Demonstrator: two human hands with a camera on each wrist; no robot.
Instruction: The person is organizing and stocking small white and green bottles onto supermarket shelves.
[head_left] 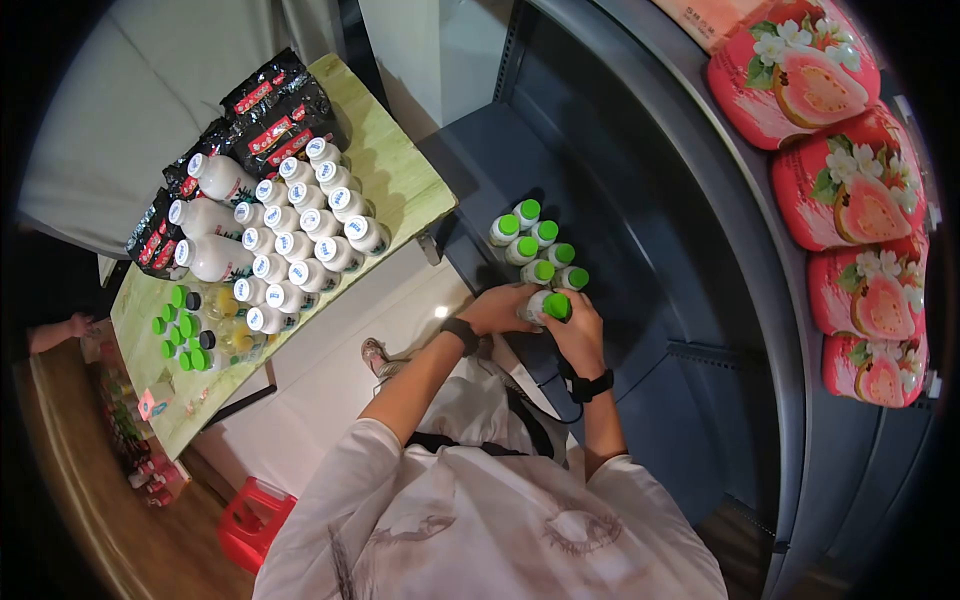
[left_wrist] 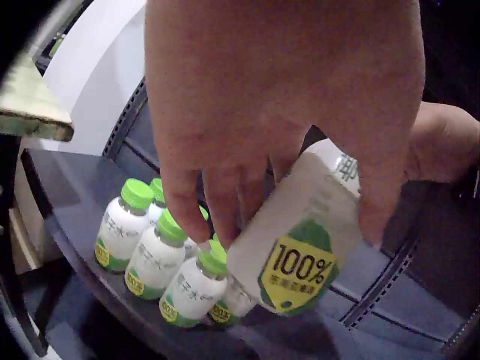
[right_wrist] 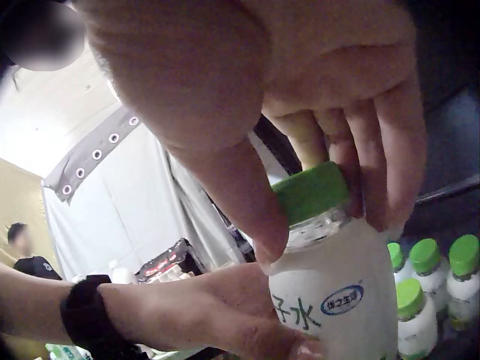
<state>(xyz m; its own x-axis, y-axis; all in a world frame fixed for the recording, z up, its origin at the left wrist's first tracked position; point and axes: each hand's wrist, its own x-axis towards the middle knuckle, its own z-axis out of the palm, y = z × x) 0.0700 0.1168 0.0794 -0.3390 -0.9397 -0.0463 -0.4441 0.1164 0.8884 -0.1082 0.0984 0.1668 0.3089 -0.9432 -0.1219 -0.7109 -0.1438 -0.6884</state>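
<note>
Both hands hold one small white bottle (head_left: 538, 308) with a green cap (right_wrist: 313, 192), in front of the body. My left hand (head_left: 497, 309) grips it round the lower body, and a yellow "100%" label shows in the left wrist view. From above, my right hand (right_wrist: 262, 82) grips it around the cap and shoulder, thumb on one side and fingers on the other. The bottle is tilted in the left wrist view. Just beyond the hands, several matching green-capped bottles (left_wrist: 156, 261) stand upright in rows on the dark shelf (head_left: 640, 290).
To the left, a green marble-look table (head_left: 395, 180) carries several white-capped bottles (head_left: 312, 275), black packets (head_left: 280, 125) and small green-capped bottles (head_left: 180, 325). Pink guava-print packs (head_left: 850, 200) line a higher shelf on the right. A red stool (head_left: 250, 520) stands behind left.
</note>
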